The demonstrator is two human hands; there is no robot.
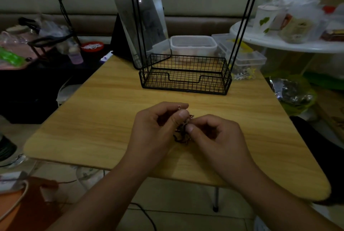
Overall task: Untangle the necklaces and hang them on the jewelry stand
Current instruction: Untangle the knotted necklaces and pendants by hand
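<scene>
Left hand (pixel 156 124) pinches a clasp end of the necklaces (pixel 182 132), a dark knot held just above the desk (pixel 93 119) nr its front edge. Right hand (pixel 214 134) pinches the knot itself. Prob. light, limp, snag-prone; work loose ends, don't yank. Stand (pixel 186 74) at back edge.

Wooden table (pixel 111 111) under wire jewelry stand (pixel 185 76)

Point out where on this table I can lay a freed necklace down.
Bare wood lies left of the left hand out to the table edge, right of the right hand, and between both hands and the wire basket of the jewelry stand. It is crowded behind the basket: plastic containers and a mirror.
</scene>
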